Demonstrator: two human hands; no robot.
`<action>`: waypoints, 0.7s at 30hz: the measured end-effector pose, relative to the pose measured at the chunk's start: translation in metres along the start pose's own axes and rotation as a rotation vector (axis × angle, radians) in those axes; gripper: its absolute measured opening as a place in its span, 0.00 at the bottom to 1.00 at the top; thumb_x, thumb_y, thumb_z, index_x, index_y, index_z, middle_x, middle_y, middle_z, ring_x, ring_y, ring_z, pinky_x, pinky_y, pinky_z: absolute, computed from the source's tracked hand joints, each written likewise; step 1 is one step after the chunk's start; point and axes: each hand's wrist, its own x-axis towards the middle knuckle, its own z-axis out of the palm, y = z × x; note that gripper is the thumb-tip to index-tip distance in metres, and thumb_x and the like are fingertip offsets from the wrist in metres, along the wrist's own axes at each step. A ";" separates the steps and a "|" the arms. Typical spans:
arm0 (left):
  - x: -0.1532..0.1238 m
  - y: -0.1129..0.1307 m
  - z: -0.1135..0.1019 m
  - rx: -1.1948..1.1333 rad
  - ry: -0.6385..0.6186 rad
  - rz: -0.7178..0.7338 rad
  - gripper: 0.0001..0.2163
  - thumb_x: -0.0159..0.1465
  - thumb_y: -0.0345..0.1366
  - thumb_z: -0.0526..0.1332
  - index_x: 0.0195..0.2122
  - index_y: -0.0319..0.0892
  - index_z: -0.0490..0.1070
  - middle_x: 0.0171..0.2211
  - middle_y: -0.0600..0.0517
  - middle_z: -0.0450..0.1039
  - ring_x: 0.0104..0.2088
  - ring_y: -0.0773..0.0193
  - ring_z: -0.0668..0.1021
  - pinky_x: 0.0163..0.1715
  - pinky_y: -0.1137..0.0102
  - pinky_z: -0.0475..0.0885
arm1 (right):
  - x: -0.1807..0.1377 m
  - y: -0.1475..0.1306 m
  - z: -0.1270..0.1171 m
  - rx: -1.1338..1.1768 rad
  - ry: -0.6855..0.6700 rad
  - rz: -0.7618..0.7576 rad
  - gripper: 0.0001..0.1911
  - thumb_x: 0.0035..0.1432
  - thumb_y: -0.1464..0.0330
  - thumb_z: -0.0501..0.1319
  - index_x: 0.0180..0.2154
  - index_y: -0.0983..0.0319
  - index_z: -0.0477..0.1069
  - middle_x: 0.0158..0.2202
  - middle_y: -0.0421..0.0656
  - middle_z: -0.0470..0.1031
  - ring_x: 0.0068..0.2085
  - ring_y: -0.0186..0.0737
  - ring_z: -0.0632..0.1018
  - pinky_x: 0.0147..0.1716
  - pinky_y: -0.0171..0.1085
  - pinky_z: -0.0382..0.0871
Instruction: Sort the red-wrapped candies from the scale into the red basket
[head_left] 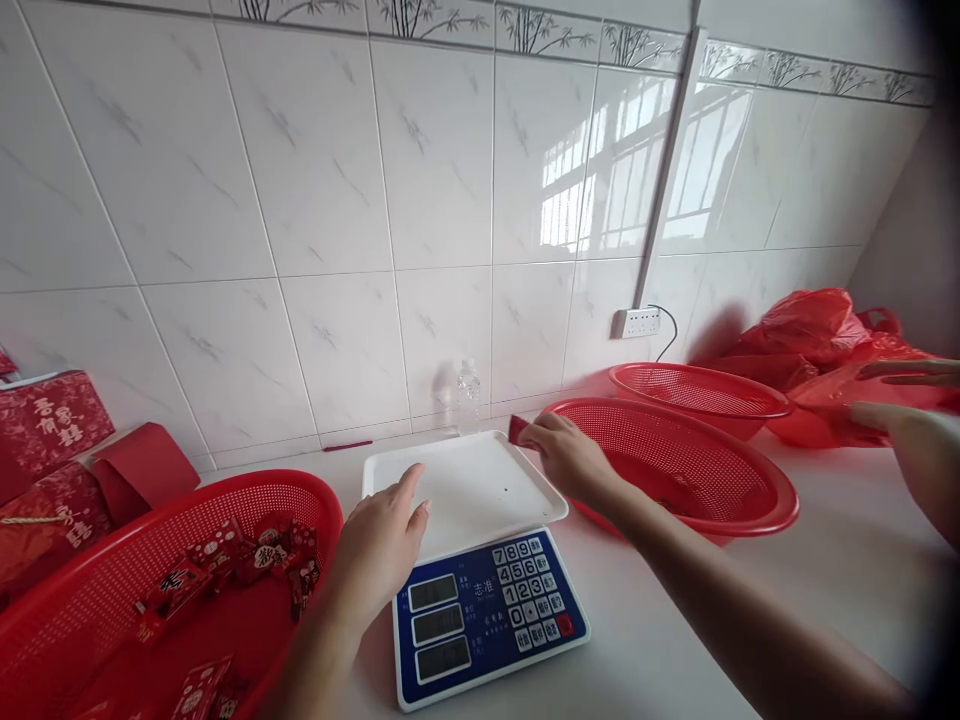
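Note:
A digital scale [487,610] with a blue keypad and a bare white weighing tray [480,480] sits on the white counter in front of me. My left hand [379,545] hovers over the tray's near left corner, fingers loosely together, holding nothing I can see. My right hand [566,455] is at the tray's far right corner, pinched on a small red packet [517,428], beside the rim of a red mesh basket [750,505]. Left of the scale another red mesh basket [90,600] holds several small red packets [232,560].
A second red basket [697,390] stands behind the right one, with red plastic bags [810,330] beyond. Another person's hands [900,400] reach in at the far right. Red printed boxes [52,430] stand at the left, a clear bottle [469,395] and a wall socket [637,322] by the tiles.

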 end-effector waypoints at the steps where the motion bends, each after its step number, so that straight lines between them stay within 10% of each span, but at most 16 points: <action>1: 0.000 0.001 0.000 0.003 -0.008 -0.003 0.23 0.67 0.41 0.46 0.63 0.44 0.56 0.51 0.45 0.74 0.47 0.53 0.77 0.45 0.62 0.66 | -0.002 0.012 -0.005 -0.014 0.018 0.053 0.17 0.61 0.75 0.49 0.40 0.57 0.74 0.43 0.47 0.71 0.44 0.44 0.71 0.26 0.33 0.60; 9: 0.000 0.008 0.005 -0.006 -0.040 0.007 0.23 0.67 0.41 0.47 0.62 0.44 0.58 0.53 0.45 0.72 0.50 0.52 0.75 0.45 0.62 0.67 | -0.035 0.058 -0.010 -0.213 -0.145 0.232 0.22 0.59 0.76 0.47 0.51 0.61 0.71 0.54 0.53 0.69 0.54 0.55 0.68 0.39 0.45 0.70; 21: -0.045 0.018 -0.024 0.004 -0.081 0.106 0.20 0.66 0.41 0.52 0.58 0.49 0.64 0.53 0.48 0.72 0.53 0.53 0.73 0.51 0.61 0.65 | -0.044 -0.062 -0.039 0.395 -0.051 -0.378 0.22 0.63 0.56 0.52 0.56 0.52 0.65 0.51 0.45 0.75 0.48 0.48 0.77 0.44 0.48 0.74</action>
